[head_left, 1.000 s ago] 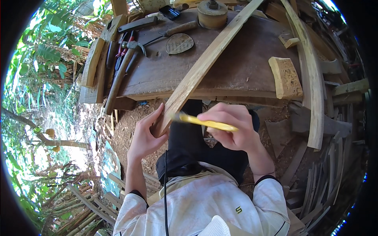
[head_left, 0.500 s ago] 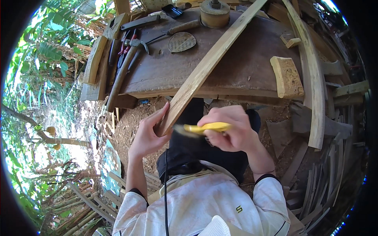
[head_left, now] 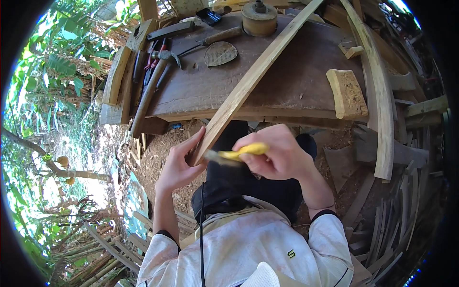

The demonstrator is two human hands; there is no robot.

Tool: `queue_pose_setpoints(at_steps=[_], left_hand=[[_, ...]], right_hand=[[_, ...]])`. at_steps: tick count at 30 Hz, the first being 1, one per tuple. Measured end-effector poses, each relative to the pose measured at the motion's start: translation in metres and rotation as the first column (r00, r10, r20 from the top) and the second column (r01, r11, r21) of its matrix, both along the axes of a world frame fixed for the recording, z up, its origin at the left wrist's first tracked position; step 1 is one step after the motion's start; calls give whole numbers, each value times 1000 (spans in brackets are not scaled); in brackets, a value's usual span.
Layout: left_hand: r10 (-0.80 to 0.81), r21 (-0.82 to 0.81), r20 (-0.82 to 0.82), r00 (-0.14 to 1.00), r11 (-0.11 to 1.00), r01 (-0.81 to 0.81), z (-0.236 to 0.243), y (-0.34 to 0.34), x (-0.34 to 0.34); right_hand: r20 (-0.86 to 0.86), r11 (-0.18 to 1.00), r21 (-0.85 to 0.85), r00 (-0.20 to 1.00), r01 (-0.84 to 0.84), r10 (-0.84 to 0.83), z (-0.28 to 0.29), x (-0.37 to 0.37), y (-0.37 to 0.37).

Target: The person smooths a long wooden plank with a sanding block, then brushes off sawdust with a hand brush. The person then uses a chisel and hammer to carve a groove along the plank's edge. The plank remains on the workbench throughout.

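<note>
My left hand (head_left: 184,158) grips the lower end of a long pale wooden strip (head_left: 260,74), which slants up to the right across the workbench. My right hand (head_left: 279,155) is closed round a yellow-handled tool (head_left: 239,152); its greyish working end is blurred beside the strip's lower end, so I cannot make out what kind it is or whether it touches the wood.
The workbench (head_left: 306,91) holds a hammer (head_left: 153,83), several hand tools, a bark-like oval disc (head_left: 220,53), a round wooden cylinder (head_left: 259,24) and a chunky block (head_left: 347,94). A curved timber (head_left: 382,105) lies along the right. Scrap boards are piled lower right; plants grow at left.
My right hand has moved slightly left with the yellow tool, whose handle has shifted toward the strip's lower end. My left hand stays gripping the strip.
</note>
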State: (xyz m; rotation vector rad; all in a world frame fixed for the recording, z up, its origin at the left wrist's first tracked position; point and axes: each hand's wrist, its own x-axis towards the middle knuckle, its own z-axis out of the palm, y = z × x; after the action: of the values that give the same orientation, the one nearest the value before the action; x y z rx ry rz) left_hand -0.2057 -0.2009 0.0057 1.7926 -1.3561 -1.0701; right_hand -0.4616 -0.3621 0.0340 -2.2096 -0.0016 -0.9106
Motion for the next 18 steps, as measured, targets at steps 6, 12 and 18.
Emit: queue_pose_setpoints(at_steps=[6,12,18], left_hand=[[-32,98,-259,965,993,59,2,9,4],[3,148,-475,880,986,76,-3,24,12],[110,187,-613,782,982,8,-18,39,9]], right_hand=[[151,952,141,945,271,-291,-4,1,-6],[173,933,243,934,266,-311,-16,-7,-10],[44,973,115,978,198,-204,-25,-6,-5]])
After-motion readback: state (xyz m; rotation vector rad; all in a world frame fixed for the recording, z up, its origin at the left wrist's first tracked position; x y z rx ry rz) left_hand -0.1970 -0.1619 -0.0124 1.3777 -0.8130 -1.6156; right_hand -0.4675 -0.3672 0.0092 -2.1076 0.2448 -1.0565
